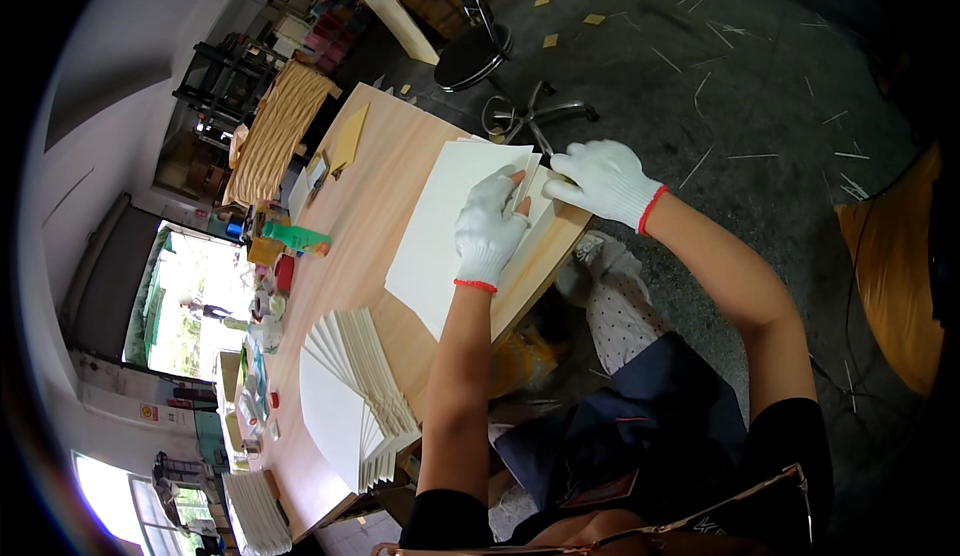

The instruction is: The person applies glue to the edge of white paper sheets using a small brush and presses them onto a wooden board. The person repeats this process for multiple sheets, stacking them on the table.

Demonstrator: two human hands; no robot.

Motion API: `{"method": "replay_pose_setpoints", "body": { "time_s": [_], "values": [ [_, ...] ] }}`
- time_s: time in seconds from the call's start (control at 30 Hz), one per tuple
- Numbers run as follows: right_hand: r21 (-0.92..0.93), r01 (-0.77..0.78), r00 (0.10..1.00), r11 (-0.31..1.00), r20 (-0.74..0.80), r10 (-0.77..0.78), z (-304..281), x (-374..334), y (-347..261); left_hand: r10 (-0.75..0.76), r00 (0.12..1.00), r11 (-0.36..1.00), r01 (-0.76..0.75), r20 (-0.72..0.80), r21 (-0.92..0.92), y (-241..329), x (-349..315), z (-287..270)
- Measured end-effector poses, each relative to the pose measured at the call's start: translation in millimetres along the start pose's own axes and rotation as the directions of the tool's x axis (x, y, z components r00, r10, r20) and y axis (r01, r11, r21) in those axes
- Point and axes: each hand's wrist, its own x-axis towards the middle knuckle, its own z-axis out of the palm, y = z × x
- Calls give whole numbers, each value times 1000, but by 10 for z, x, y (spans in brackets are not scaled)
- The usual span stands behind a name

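White sheets (430, 226) at the edge of the counter (345, 246) are partly hidden by the spread left hand (490, 221); whether anything is pinched by the right hand (603, 181) cannot be told; open room is left beyond

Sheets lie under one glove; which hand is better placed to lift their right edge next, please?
Probably the right hand, beside the sheets on that side; the left hand lies on top.
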Motion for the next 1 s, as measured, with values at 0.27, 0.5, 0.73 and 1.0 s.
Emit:
{"method": "replay_pose_setpoints", "body": {
  "time_s": [0.27,0.5,0.73,1.0],
  "values": [
    [-8,320,947,947,-18,-321,-35,297,-107,-23,1000,1000,23,-10,4,-75,34,10],
    [464,-285,956,839,74,284,144,148,-202,16,1000,965,-17,-4,-262,-40,19,-15],
    [616,-400,893,679,93,441,259,121,-236,-75,996,910,91,56,-405,-182,2,17],
    [607,-366,900,705,40,434,260,124,-252,15,996,891,29,93,-453,-183,-5,10]
  ]
}}
